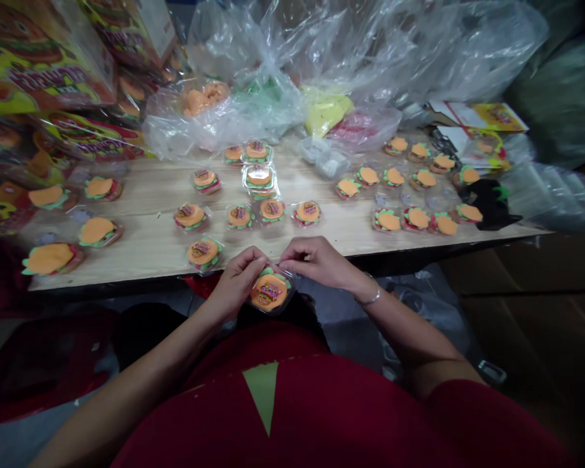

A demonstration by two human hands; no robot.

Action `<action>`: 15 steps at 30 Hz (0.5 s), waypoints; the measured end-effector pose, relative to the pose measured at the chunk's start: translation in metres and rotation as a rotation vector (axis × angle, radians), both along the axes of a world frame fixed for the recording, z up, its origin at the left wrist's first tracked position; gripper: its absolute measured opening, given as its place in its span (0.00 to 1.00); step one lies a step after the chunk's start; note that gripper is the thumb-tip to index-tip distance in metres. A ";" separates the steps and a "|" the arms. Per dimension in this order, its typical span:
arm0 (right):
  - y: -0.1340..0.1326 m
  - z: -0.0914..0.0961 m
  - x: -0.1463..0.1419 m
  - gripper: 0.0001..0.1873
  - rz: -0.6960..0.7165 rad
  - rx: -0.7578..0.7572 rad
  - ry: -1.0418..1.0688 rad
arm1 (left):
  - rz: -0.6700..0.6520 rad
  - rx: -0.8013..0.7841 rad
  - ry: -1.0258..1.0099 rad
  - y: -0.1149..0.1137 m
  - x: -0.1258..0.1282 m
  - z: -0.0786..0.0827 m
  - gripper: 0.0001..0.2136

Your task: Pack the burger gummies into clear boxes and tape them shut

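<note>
Evidently, the care at this moment goes into the rim of one boxed burger, which we hold at the lower centre of the frame, in front of the near edge of the worktop. Our left hand is clamped on the upper left of its clear case, thumb along the rim. Our right hand has its fingers curled together at the upper right corner; we cannot tell whether they grip the rim or only press it. To handle it well, we do best to keep the left pinch steady and the case level, work along the rim with the fingertips, and spare the thin plastic top, which would probably dent under a hard push. Checking that each corner sits flush seems wise. Labelled burgers stand near the frame's centre, unlabelled burgers at the right, so a light elbow should avoid knocking either group.
</note>
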State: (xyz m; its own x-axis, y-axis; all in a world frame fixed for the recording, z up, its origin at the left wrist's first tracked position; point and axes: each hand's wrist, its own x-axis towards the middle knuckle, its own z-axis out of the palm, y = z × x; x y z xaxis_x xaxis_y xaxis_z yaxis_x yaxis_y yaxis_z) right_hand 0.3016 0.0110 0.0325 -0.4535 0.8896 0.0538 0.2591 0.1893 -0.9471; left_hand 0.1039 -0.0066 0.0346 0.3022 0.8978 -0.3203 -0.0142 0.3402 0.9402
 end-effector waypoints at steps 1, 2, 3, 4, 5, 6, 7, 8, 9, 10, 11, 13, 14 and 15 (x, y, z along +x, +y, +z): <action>-0.002 -0.004 -0.004 0.09 0.012 -0.076 0.047 | 0.007 0.001 0.008 0.000 -0.001 0.001 0.11; -0.005 -0.009 -0.009 0.10 0.019 -0.159 0.104 | 0.014 -0.012 0.010 0.001 -0.003 0.001 0.11; -0.006 -0.014 -0.014 0.10 0.027 -0.242 0.166 | 0.009 -0.040 0.007 0.003 -0.005 0.002 0.12; -0.009 -0.019 -0.020 0.10 0.037 -0.318 0.228 | -0.017 -0.075 0.005 0.004 -0.008 0.002 0.12; -0.011 -0.024 -0.026 0.10 0.050 -0.379 0.284 | -0.063 -0.106 0.009 0.007 -0.012 0.003 0.12; -0.015 -0.029 -0.032 0.11 0.058 -0.423 0.330 | -0.126 -0.123 0.024 0.009 -0.016 0.003 0.12; -0.019 -0.033 -0.038 0.12 0.055 -0.449 0.362 | -0.197 -0.124 0.049 0.010 -0.021 0.002 0.12; -0.024 -0.037 -0.045 0.12 0.043 -0.462 0.381 | -0.262 -0.118 0.076 0.010 -0.025 0.001 0.12; -0.031 -0.041 -0.051 0.11 0.026 -0.467 0.386 | -0.301 -0.110 0.099 0.009 -0.030 -0.001 0.12; -0.038 -0.046 -0.057 0.11 0.010 -0.471 0.383 | -0.306 -0.110 0.118 0.005 -0.035 -0.003 0.13; -0.046 -0.050 -0.061 0.11 -0.005 -0.477 0.382 | -0.285 -0.128 0.128 0.000 -0.039 -0.006 0.13; -0.063 -0.060 -0.067 0.12 -0.043 -0.493 0.406 | -0.208 -0.209 0.100 -0.015 -0.049 -0.011 0.14; -0.070 -0.065 -0.068 0.12 -0.072 -0.496 0.426 | -0.170 -0.249 0.069 -0.024 -0.055 -0.012 0.14; -0.077 -0.068 -0.067 0.13 -0.103 -0.495 0.448 | -0.141 -0.272 0.045 -0.033 -0.061 -0.012 0.14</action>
